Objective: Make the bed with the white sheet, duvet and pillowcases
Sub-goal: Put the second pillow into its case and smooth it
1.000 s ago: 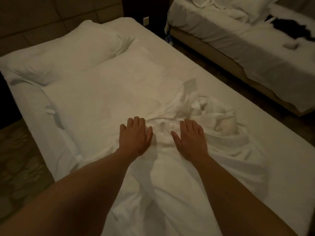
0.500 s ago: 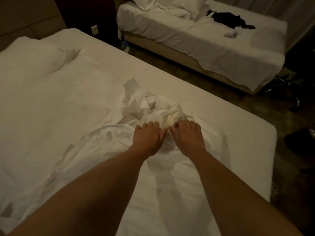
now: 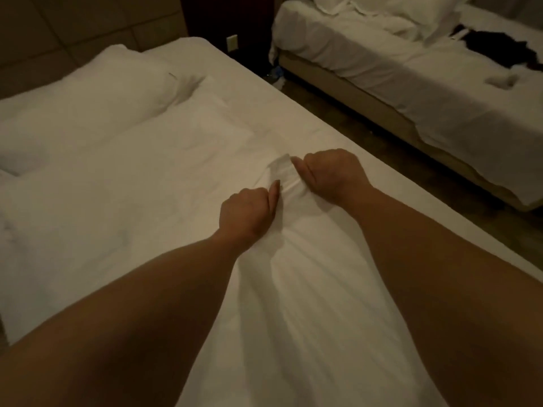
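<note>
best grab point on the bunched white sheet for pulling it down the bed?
Grip the gathered ridge of the sheet, from above and the foot end, one hand either side. The left hand and right hand already clench it there; the bunched folds give fingers something to close round, unlike the flat stretches.

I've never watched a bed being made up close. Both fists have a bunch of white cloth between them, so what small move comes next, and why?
Probably draw the hands apart to spread the bunch. The left hand and right hand both grip the gathered white sheet, which runs back in folds between the arms, not yet flat on the bed.
</note>
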